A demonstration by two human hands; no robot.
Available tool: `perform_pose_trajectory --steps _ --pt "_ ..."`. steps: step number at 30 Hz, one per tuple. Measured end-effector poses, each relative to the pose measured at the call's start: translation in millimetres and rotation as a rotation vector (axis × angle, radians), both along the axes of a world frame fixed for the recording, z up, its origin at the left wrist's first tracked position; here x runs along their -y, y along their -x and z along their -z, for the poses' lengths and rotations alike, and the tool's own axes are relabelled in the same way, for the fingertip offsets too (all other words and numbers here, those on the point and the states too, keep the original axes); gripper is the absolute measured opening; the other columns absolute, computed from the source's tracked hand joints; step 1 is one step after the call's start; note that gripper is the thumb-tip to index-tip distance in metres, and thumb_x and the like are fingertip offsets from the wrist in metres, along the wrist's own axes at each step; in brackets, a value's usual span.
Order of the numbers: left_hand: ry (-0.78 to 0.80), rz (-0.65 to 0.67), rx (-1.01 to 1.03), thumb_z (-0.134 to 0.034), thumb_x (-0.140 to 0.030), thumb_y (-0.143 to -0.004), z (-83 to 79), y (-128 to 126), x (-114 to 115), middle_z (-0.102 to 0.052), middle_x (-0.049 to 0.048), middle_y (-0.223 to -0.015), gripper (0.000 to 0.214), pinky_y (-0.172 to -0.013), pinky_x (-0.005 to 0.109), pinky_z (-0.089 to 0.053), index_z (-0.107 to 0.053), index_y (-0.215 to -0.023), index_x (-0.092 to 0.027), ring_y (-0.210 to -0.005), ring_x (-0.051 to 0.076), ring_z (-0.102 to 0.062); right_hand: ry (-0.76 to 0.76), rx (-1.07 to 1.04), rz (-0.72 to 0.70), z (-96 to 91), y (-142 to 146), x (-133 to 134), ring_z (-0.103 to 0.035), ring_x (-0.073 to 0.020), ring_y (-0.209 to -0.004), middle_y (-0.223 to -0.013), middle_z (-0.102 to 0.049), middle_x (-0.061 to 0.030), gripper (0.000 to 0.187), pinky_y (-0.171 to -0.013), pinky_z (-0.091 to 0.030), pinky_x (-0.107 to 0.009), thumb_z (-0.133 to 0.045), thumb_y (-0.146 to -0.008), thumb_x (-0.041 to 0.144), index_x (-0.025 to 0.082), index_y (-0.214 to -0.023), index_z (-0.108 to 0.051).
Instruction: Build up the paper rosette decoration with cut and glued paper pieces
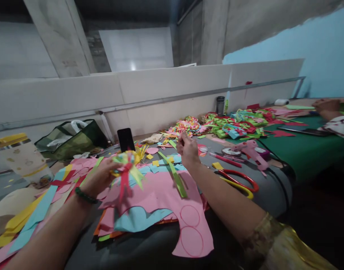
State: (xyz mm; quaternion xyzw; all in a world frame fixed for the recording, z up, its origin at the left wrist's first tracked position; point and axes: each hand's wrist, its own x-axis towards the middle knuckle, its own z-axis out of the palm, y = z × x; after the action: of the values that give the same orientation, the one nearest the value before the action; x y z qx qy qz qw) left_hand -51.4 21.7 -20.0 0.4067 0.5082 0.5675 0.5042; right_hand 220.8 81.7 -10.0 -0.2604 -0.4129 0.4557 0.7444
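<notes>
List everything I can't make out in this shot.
Head view, all four:
Ribbon bow in the left hand: fine details blurred.
Right hand: curled fingers hide whether it holds anything.
Scissors: partly covered by the right forearm.
Co-worker's hand: too small to read its grip; the body is cut off by the right edge.

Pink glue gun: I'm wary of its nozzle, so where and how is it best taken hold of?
Probably by the handle of the pink glue gun, coming from the near right. The handle slants down that way, while the nozzle points left, so fingers wrapped there should stay clear of it.
</notes>
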Motion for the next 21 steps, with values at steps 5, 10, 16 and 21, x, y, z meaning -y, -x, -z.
perform_pose_trajectory --steps 5,10,16,21 --pt "-0.082 0.103 -0.268 -0.082 -0.010 -0.050 19.6 -31 5 -0.068 0.0031 -0.084 0.051 -0.054 0.025 -0.046 -0.068 -0.098 -0.019 -0.066 0.018 -0.061 -0.011 0.070 -0.028 1.8 5 3 -0.022 -0.0035 -0.030 -0.035 -0.030 0.0101 0.045 -0.032 -0.012 -0.019 -0.064 -0.072 0.056 0.020 -0.054 -0.045" --pt "-0.230 0.015 -0.433 -0.083 -0.017 -0.051 5.9 -14 2 -0.067 0.0047 -0.092 0.038 -0.066 0.023 -0.044 -0.070 -0.087 -0.019 -0.087 0.022 -0.060 -0.036 0.161 -0.148 1.5 6 7 -0.018 -0.0031 -0.031 -0.036 -0.027 0.0109 0.043 -0.033 -0.009 -0.020 -0.066 -0.070 0.054 0.019 -0.054 -0.045" --pt "-0.505 0.228 -0.614 -0.077 -0.010 -0.053 -34.3 -52 19 -0.062 0.0056 -0.113 0.060 -0.055 0.022 -0.043 -0.066 -0.111 -0.024 -0.064 0.013 -0.056 -0.106 0.340 -0.438 -13.6 2 35 -0.018 -0.0031 -0.033 -0.039 -0.027 0.0107 0.044 -0.035 -0.010 -0.019 -0.064 -0.071 0.055 0.019 -0.054 -0.044" --pt "-0.328 0.562 -0.358 -0.080 -0.003 -0.039 -33.9 -122 15 -0.068 0.0018 -0.081 0.046 -0.055 0.023 -0.043 -0.071 -0.083 -0.017 -0.058 0.012 -0.053 -0.218 0.512 -0.629 -31.2 5 69 -0.021 -0.0031 -0.036 -0.040 -0.031 0.0088 0.051 -0.038 -0.017 -0.020 -0.063 -0.073 0.059 0.018 -0.049 -0.045"
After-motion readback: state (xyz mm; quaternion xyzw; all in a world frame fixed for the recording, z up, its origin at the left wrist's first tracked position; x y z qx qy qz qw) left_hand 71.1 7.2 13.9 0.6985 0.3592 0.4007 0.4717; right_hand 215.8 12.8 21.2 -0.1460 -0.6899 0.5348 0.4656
